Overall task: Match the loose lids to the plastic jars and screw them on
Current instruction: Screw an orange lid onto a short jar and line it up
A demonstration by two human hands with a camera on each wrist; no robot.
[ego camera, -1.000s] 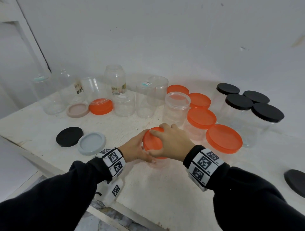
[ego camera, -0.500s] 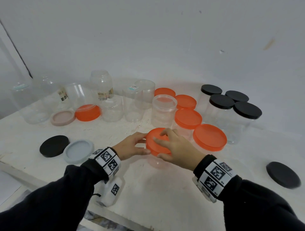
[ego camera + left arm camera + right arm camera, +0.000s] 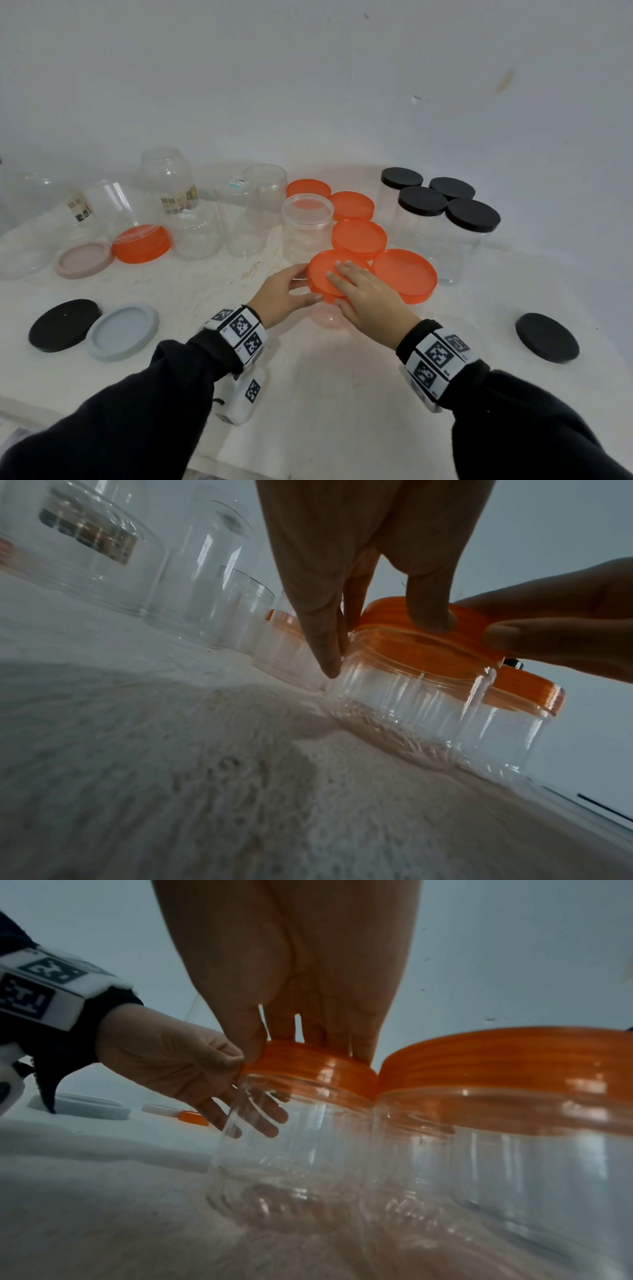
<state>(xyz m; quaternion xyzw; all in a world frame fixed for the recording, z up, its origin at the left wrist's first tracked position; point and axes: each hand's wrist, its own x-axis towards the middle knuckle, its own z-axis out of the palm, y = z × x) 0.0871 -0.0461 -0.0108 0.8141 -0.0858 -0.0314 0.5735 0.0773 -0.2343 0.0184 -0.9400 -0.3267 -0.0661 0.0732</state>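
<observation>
The right hand (image 3: 364,296) lies on top of an orange lid (image 3: 323,274), fingers nearly straight and together, thumb against the lid's near rim. Under that lid stands a clear plastic jar (image 3: 291,1150) on the white bench (image 3: 308,377). The left hand (image 3: 282,294) holds the jar from its own side, thumb at the lid's rim and fingers loosely spread along the jar wall. Just beyond the right hand a larger orange-lidded jar (image 3: 514,1123) touches the held one. Well left of the left hand lie a grey lid (image 3: 123,332) and a black lid (image 3: 63,323).
</observation>
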